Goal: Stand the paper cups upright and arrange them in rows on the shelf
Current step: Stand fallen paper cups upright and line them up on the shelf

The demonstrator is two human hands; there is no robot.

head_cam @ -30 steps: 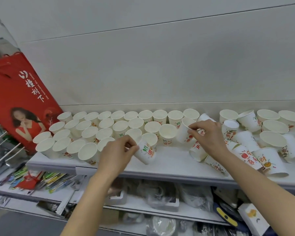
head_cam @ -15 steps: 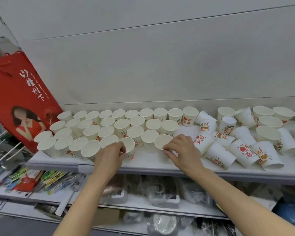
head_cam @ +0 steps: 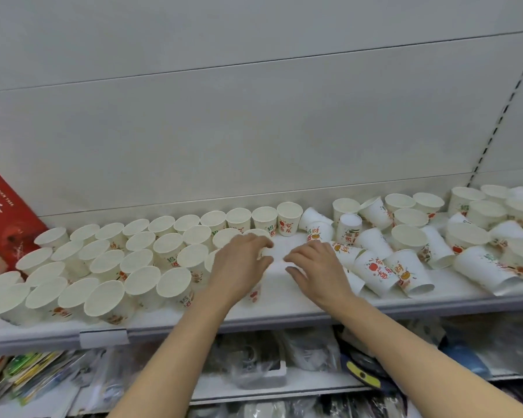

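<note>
Left hand (head_cam: 239,267) on upright cup (head_cam: 255,289) – shelf (head_cam: 284,315) edge

Upright cups (head_cam: 139,260) sit in rows along the left half of the shelf (head_cam: 284,312), back edge to front edge. Toppled cups (head_cam: 405,267) pile up on the right half. Both hands (head_cam: 242,263) (head_cam: 314,267) hover between the groups.

White printed cups (head_cam: 172,283) stand upright in rows on the shelf's (head_cam: 284,309) left; others (head_cam: 378,271) lie tipped at right.
</note>
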